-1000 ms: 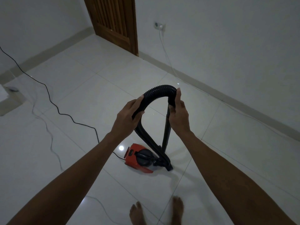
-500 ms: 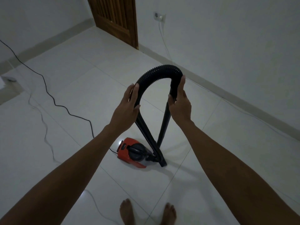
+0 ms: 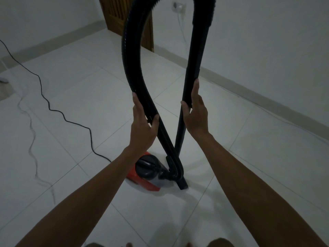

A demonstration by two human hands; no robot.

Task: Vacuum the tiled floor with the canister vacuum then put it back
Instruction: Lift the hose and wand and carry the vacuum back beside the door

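Observation:
A red and black canister vacuum (image 3: pixel 147 171) sits on the white tiled floor (image 3: pixel 89 104) just in front of me. Its black ribbed hose (image 3: pixel 130 56) rises from the canister in a tall loop whose top runs out of the frame, and comes down as the rigid black wand (image 3: pixel 194 72). My left hand (image 3: pixel 143 125) grips the hose on the left side of the loop. My right hand (image 3: pixel 195 113) holds the wand on the right side, thumb and fingers around it. The wand's lower end (image 3: pixel 182 184) stands on the floor beside the canister.
A black power cord (image 3: pixel 51 107) snakes across the tiles from the left to the canister. A wooden door (image 3: pixel 115 16) stands at the back, with a wall socket (image 3: pixel 179 7) and white cable to its right. A skirting strip lines the walls. My knees show at the bottom edge.
Both hands slid down from the top of the loop to lower on the hose and wand. The loop now stands taller and closer, its top out of view.

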